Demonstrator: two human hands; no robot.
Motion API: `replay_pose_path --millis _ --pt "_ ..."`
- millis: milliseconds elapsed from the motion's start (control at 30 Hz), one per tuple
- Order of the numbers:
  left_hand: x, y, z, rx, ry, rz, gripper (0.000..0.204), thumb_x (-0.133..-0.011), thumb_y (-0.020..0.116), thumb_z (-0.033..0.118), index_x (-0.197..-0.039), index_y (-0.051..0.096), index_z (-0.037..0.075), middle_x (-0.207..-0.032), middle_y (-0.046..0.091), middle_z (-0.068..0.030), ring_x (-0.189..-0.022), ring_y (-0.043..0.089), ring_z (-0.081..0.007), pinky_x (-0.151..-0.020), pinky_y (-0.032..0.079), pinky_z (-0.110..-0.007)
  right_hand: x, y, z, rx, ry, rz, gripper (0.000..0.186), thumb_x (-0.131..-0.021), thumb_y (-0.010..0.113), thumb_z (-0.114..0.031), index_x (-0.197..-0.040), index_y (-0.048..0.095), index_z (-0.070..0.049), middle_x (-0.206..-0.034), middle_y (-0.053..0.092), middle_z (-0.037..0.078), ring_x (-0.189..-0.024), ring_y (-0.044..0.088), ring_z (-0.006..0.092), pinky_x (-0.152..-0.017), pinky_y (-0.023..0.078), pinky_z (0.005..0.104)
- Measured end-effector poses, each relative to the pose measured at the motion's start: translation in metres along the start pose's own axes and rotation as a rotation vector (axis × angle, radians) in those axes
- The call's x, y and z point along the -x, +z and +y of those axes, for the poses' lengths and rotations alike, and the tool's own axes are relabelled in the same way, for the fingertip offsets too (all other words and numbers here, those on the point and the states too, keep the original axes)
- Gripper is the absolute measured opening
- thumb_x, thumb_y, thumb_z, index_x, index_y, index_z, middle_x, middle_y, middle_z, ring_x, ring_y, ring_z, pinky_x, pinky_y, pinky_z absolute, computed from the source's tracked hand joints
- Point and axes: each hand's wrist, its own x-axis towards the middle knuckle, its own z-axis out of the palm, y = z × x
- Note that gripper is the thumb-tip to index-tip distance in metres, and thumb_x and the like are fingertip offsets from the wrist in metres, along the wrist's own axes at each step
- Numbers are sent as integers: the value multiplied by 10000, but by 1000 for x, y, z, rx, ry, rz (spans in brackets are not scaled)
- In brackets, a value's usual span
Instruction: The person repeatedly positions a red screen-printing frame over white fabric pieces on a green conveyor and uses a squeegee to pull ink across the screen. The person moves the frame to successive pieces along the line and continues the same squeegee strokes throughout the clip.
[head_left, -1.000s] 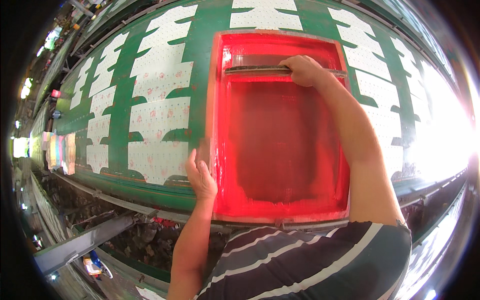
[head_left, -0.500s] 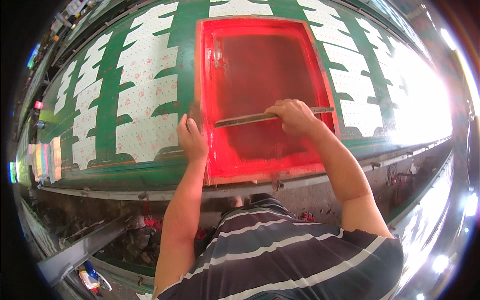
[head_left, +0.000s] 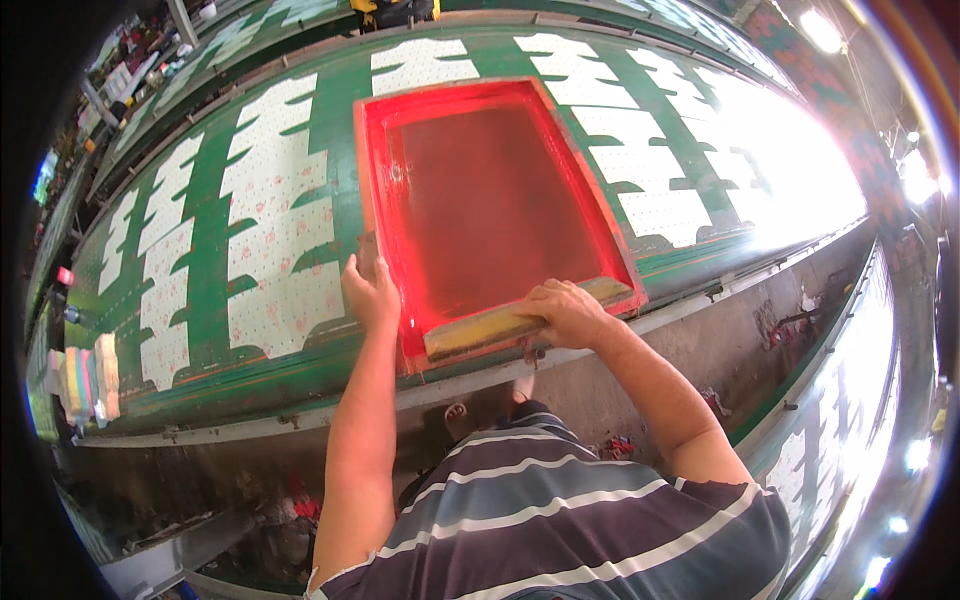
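My left hand (head_left: 372, 293) holds a brown block on the left outer edge of the red screen frame (head_left: 617, 238). My right hand (head_left: 562, 315) grips a long squeegee (head_left: 465, 335) with a yellowish blade, lying slightly slanted along the frame's near end. Red ink coats the inner margins around a darker red mesh (head_left: 480, 200). The frame lies on a long green table (head_left: 195, 245), between rows of white patterned fabric pieces (head_left: 280, 240).
A multicoloured stack (head_left: 90, 380) sits at the table's left end. A metal rail (head_left: 240, 429) runs along the near edge. Other tables with white pieces (head_left: 800, 500) stand behind and to the right. A yellow and black object (head_left: 395, 12) is at the top.
My right hand has pulled the squeegee from the screen's far end down to the near end. My left hand stays on the frame's left side. The view has shifted and turned.
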Motion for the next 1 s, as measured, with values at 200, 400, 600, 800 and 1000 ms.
replay_pose_path --millis 200,400,600,800,1000 --pt "-1 5 -5 -95 -39 20 757 -1016 781 426 -1573 527 -18 -1548 607 -287 -1449 571 -459 -1214 454 -536 20 16 -7 10 -56 92 646 -848 899 -473 -1407 740 -191 -1347 705 91 -1307 614 339 -1127 498 514" --pt "-5 4 -8 -137 -87 -40 731 -949 857 398 -1521 579 37 -1387 720 -266 -1304 686 -459 -1117 525 -541 54 19 5 -10 -183 170 617 -903 862 -422 -1427 709 -133 -1406 698 103 -1373 617 348 -1175 483 515" --pt "-2 -1 11 -191 -176 19 483 -896 903 360 -1151 755 -23 -1111 812 -226 -1070 789 -389 -946 594 -511 117 -1 66 -231 -130 540 458 -881 878 -226 -1304 778 -81 -1400 729 144 -1336 660 374 -1138 527 521" --pt "-5 2 11 -368 -250 75 571 -866 907 488 -1107 774 -12 -1095 817 -240 -1063 786 -430 -940 590 -533 138 -14 131 -399 184 732 397 -904 804 -35 -1300 780 -40 -1424 716 192 -1343 653 411 -1164 525 514" --pt "-9 7 2 -298 -185 105 529 -889 896 418 -1136 773 -33 -1104 813 -257 -1092 777 -432 -964 577 -517 120 -8 174 -450 403 639 538 -916 833 -97 -1438 715 -32 -1530 636 249 -1435 581 427 -1208 489 509"
